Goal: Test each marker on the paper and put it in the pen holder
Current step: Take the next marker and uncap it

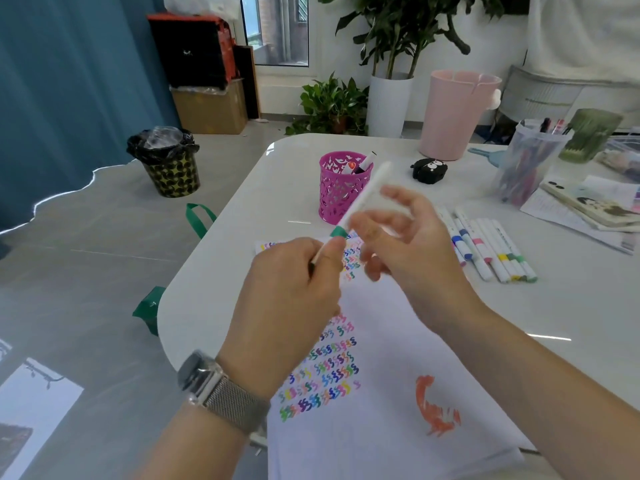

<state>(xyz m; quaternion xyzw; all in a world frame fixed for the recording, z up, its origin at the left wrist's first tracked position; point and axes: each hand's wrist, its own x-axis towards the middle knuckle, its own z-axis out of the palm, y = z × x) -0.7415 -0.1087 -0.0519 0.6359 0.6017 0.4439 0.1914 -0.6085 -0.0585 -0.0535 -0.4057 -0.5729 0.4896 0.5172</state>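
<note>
Above the paper (388, 441), my left hand (287, 299) pinches the lower end of a white marker (367, 190) just below its green band. The marker slants up and to the right, toward the pink lattice pen holder (334, 199), which has a marker or two in it. My right hand (412, 247) is blurred and hovers beside the marker's barrel with fingers loosely spread and the thumb close to the barrel; I see no firm grip. The paper carries rows of coloured squiggles and an orange scribble. Several capped markers (491, 247) lie in a row to the right.
On the white table (571, 306) stand a pink bin (453, 116), a clear tub of pens (526, 164), a green cup (588, 140), a small black case (427, 169) and booklets (588, 209). The table edge curves at the left; a patterned waste bin (169, 164) stands on the floor.
</note>
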